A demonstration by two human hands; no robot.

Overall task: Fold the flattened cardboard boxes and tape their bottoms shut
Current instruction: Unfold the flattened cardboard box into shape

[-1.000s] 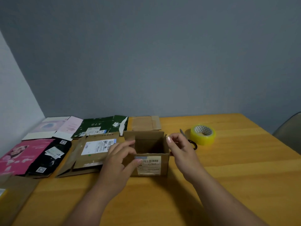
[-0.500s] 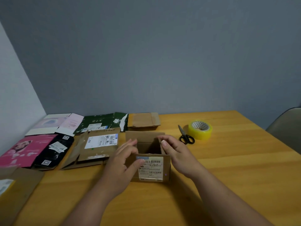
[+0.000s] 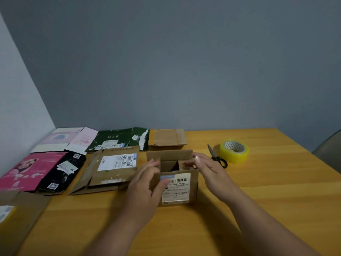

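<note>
Both forearms enter from the lower edge and converge toward the centre. Left hand: back of the hand toward the camera, fingers curled over the left wall of the box, thumb pressed flat on its near face, so that the wall is pinched between them. Right hand: palm turned leftward, fingers loosely bent with tips on the box's right flap; a firm grasp cannot be confirmed.

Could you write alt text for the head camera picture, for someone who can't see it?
Two hands hold an open-topped brown cardboard box on a wooden table. Flattened boxes lie left; scissors and yellow tape sit right.
</note>
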